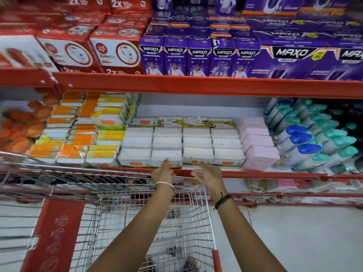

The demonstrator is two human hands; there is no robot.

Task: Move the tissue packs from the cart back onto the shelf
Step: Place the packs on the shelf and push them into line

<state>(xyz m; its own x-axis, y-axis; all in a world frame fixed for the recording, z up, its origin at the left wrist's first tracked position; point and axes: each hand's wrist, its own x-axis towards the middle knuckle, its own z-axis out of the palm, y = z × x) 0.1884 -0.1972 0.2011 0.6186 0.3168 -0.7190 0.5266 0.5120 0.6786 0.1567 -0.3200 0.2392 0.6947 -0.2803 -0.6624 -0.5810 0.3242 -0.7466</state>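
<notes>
White tissue packs [182, 146] lie in neat rows and stacks on the red-edged shelf [255, 173] straight ahead. My left hand [163, 173] reaches to the front row, fingertips touching the front of a pack, holding nothing. My right hand [209, 173] hovers just in front of the shelf edge with fingers spread and empty. Both forearms stretch over the wire shopping cart [149, 222], whose basket below shows no packs that I can make out.
Orange and yellow packs [82, 134] fill the shelf to the left, pink packs [257, 144] and teal- and blue-capped bottles [314, 138] to the right. Red and purple boxes [196, 55] stand on the shelf above. A second cart's red flap [57, 232] is at lower left.
</notes>
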